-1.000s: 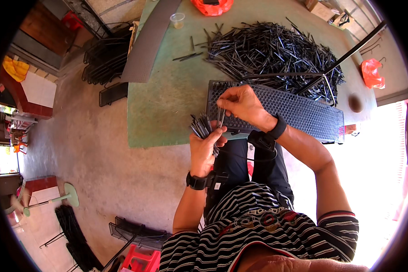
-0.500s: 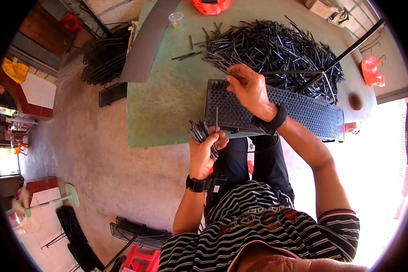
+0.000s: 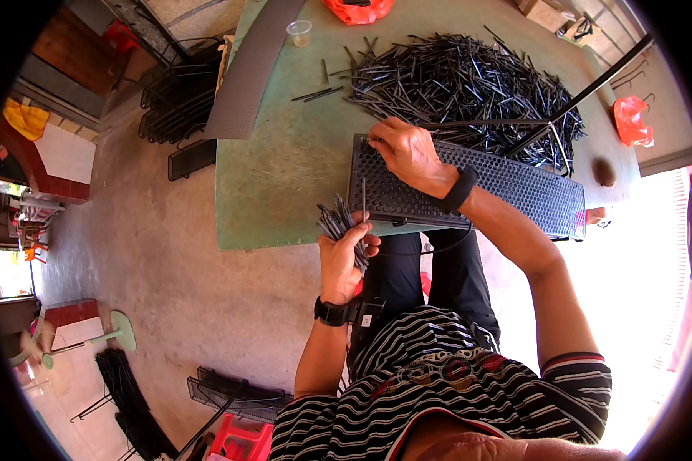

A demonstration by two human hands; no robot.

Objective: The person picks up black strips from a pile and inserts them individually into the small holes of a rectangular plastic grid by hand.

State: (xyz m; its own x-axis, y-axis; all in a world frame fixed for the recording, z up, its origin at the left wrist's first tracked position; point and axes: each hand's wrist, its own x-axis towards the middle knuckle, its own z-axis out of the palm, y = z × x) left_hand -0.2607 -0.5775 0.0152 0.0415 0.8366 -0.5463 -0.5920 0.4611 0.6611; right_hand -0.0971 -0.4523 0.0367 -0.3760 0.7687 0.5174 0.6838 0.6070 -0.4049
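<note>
My left hand [image 3: 341, 261] is closed round a bundle of thin black strips [image 3: 333, 221], just in front of the table's near edge. One strip stands up apart from the rest by the thumb. My right hand [image 3: 417, 160] is pinched over the left end of a black perforated tray [image 3: 515, 190], its fingertips at the far left corner. Whatever the pinch holds, if anything, is too small or hidden to make out. The tray lies along the near edge of the table, full of small round holes. Just beyond it spreads a large heap of black strips [image 3: 461, 84].
On the green table [image 3: 284, 184] are a long grey perforated sheet [image 3: 250, 84], a clear plastic cup [image 3: 299, 33], a few loose strips and a red plastic bag [image 3: 357, 11]. A black rod [image 3: 603, 81] slants over the heap's right side. Wire racks [image 3: 235, 396] lie on the floor.
My right hand has moved left and slightly up from above the tray to its far left corner, fingertips now lower on it. My left hand with the bundle has barely shifted.
</note>
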